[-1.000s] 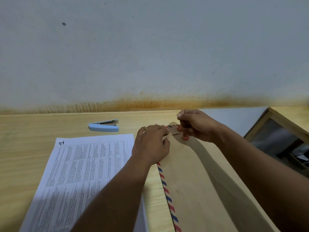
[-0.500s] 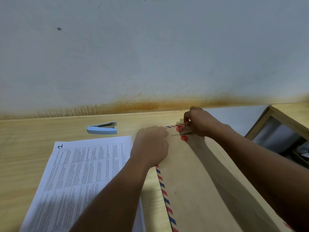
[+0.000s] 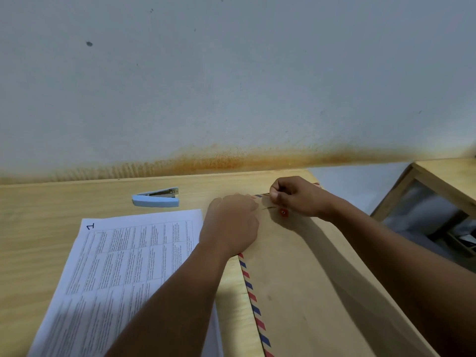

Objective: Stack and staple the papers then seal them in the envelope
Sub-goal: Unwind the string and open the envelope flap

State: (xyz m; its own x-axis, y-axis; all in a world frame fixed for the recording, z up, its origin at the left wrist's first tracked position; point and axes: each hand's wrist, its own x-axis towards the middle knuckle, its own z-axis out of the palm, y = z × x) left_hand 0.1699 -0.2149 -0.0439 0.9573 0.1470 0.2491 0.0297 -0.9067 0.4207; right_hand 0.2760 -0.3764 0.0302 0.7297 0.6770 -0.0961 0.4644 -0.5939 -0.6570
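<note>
A brown envelope (image 3: pixel 304 279) with a red-and-blue striped edge lies flat on the wooden desk (image 3: pixel 38 228). My left hand (image 3: pixel 231 225) presses down on its upper left part near the flap. My right hand (image 3: pixel 296 197) is pinched at the flap's string closure, just above a red button (image 3: pixel 283 212); the thin string itself is too small to make out. A sheet of printed paper (image 3: pixel 123 274), marked "1" in its corner, lies to the left of the envelope. A light blue stapler (image 3: pixel 155 197) rests beyond the paper.
A pale wall with an orange stain rises right behind the desk. To the right the desk ends; a wooden shelf unit (image 3: pixel 438 181) stands there with a gap to the floor between.
My right hand has circled around the red buttons at the flap, and now covers the upper one. The left hand has stayed pressed on the envelope.
</note>
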